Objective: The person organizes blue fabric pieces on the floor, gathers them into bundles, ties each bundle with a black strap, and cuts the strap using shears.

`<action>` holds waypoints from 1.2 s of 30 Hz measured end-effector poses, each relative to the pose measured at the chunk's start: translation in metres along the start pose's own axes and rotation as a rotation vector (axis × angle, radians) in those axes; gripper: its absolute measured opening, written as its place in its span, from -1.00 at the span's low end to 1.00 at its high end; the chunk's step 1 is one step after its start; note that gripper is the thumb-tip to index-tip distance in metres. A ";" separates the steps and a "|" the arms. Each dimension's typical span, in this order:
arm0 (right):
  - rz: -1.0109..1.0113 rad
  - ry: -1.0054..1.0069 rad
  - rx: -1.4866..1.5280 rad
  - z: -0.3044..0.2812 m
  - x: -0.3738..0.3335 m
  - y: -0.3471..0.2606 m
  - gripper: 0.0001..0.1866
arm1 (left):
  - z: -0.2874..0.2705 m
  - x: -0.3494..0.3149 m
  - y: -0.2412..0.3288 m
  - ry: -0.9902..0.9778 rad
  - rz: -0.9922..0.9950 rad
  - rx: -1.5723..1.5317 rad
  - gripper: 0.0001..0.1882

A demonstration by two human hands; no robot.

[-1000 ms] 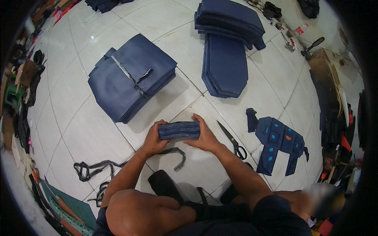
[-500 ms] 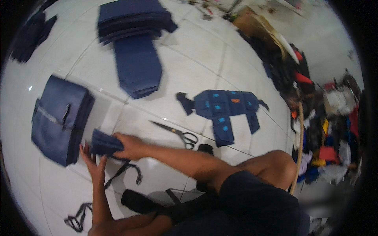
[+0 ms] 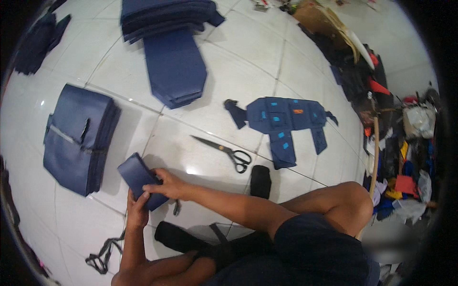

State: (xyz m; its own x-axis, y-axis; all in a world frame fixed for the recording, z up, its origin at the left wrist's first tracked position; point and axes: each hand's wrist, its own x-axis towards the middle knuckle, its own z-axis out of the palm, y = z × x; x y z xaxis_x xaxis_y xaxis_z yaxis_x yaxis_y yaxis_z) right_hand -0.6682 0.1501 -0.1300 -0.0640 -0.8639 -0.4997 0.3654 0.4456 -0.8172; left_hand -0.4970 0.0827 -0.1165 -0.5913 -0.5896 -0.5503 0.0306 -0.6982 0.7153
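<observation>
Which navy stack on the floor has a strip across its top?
The wide stack up and left of the left hand: a grey strip crosses it. None shows on the long stack or layered pile at top centre.

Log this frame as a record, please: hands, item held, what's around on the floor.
left_hand: grips lower end of small navy bundle
right_hand: grips same bundle's right side
held_item: small navy bundle, oblong, tilted
left_of_bundle: tied navy stack, dark tie across top
beyond: navy panel stack, pointed end nearer
right_of_bundle: scissors, black handles; navy pocketed piece, blue and orange marks
near_left_forearm: dark strap
surface: white tiled floor
</observation>
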 end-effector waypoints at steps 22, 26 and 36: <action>0.026 -0.202 -0.719 -0.037 -0.008 -0.035 -0.71 | -0.005 -0.007 0.021 -0.279 -0.258 -0.035 -0.15; 0.003 -0.072 -0.637 -0.056 -0.008 -0.047 -0.72 | -0.002 -0.001 0.023 -0.288 -0.307 -0.049 -0.17; -0.208 -0.252 -1.115 -0.072 -0.029 -0.031 -0.70 | -0.024 0.012 0.042 -0.150 -0.175 0.540 -0.25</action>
State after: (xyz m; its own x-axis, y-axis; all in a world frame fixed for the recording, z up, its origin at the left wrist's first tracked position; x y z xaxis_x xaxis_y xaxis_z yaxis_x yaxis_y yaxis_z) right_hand -0.7451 0.1782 -0.1106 0.2055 -0.9113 -0.3568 -0.6591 0.1407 -0.7388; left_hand -0.4835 0.0369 -0.1035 -0.6595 -0.3930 -0.6408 -0.4693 -0.4508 0.7593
